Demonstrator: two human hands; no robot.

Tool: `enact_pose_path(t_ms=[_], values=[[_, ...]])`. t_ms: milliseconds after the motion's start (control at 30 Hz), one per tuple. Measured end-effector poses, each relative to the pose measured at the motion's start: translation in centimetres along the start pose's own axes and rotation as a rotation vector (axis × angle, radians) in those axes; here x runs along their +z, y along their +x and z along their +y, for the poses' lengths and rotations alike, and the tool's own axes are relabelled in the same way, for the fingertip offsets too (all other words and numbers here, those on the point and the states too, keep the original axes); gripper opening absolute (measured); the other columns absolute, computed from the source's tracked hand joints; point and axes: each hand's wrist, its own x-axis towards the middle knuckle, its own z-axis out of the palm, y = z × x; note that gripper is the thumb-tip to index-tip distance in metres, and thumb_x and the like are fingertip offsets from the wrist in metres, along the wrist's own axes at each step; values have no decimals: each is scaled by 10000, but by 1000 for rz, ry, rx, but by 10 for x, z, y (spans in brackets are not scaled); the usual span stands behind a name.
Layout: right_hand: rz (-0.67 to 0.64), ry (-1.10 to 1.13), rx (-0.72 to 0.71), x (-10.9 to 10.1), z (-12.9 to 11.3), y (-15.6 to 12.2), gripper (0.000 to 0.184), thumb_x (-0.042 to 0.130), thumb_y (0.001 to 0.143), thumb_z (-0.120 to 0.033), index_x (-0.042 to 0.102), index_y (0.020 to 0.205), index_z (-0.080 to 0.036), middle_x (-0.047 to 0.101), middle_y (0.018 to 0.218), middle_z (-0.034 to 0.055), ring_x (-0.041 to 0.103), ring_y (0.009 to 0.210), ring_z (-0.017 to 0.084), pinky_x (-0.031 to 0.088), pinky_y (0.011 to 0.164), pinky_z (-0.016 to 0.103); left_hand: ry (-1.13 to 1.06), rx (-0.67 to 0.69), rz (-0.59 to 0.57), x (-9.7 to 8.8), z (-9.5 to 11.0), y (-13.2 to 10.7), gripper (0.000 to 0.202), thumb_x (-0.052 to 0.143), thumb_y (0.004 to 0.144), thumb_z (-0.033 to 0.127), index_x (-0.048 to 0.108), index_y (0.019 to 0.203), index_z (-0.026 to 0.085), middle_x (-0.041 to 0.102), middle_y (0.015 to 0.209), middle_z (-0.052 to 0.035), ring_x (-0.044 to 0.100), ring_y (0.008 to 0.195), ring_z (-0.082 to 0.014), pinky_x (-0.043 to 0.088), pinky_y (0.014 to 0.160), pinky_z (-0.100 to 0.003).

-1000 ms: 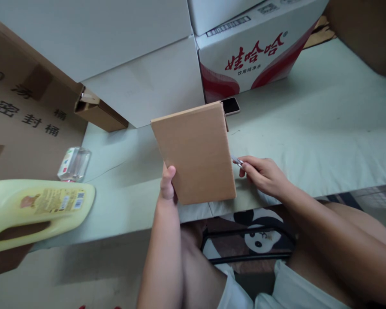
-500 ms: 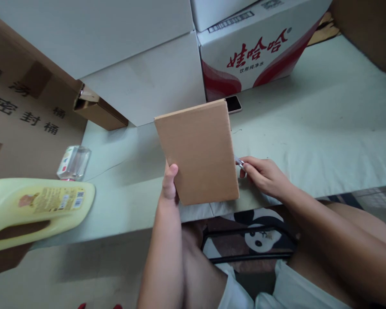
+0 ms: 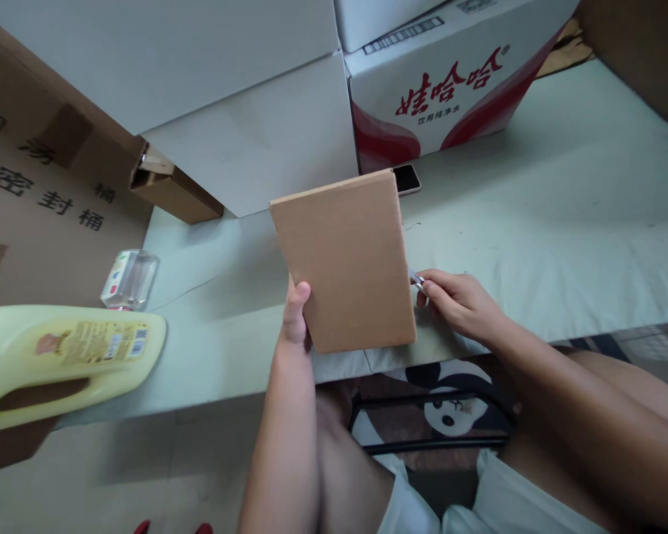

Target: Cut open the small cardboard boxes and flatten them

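My left hand [image 3: 296, 315] grips a flat brown cardboard box [image 3: 345, 259] by its lower left edge, thumb on the front, holding it tilted above the pale green table [image 3: 534, 222]. My right hand [image 3: 459, 302] rests on the table just right of the box, fingers pinched on a small silvery object [image 3: 417, 279] whose tip touches the box's right edge. What the object is I cannot make out.
White cartons [image 3: 245, 126] and a red-and-white printed carton [image 3: 450, 81] stand at the back. A dark phone [image 3: 407, 179] lies behind the box. A yellow jug [image 3: 61, 363] and a clear small bottle [image 3: 129, 278] lie left, beside big brown cartons [image 3: 38, 185].
The box and my left hand have shifted slightly right and up. My right hand stays pinched on the small object at the box's right edge.
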Motion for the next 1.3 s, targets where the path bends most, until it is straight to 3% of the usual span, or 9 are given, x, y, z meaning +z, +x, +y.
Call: enact_pose_path(t_ms=[1300], values=[[-15, 17, 9, 1, -3, 0, 314, 367, 958, -333, 648, 965, -193, 669, 688, 10, 529, 493, 122, 382, 522, 269, 5, -11, 14, 5, 1, 0, 602, 646, 734, 614, 590, 1240, 292, 619, 1318, -86, 517, 1302, -353, 465, 1022, -510]])
